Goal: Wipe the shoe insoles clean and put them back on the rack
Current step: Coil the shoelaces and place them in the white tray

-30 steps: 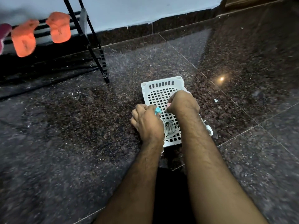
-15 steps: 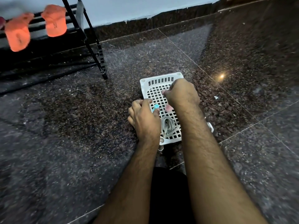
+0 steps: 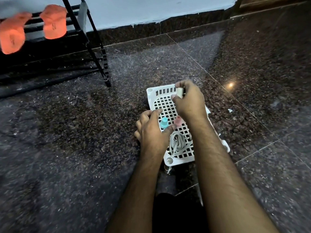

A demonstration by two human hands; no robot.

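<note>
Fingers (image 3: 175, 97) of right hand (image 3: 190, 101) pinch one white piece (image 3: 180, 92); left hand (image 3: 151, 130) loose.

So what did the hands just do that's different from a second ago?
The right hand moved up to the far end of the white tray and now pinches a small white thing. That uncovered a pink cap. The left hand loosened but stayed beside the blue cap. The tray, the cord and the orange insoles on the rack stayed put.
</note>
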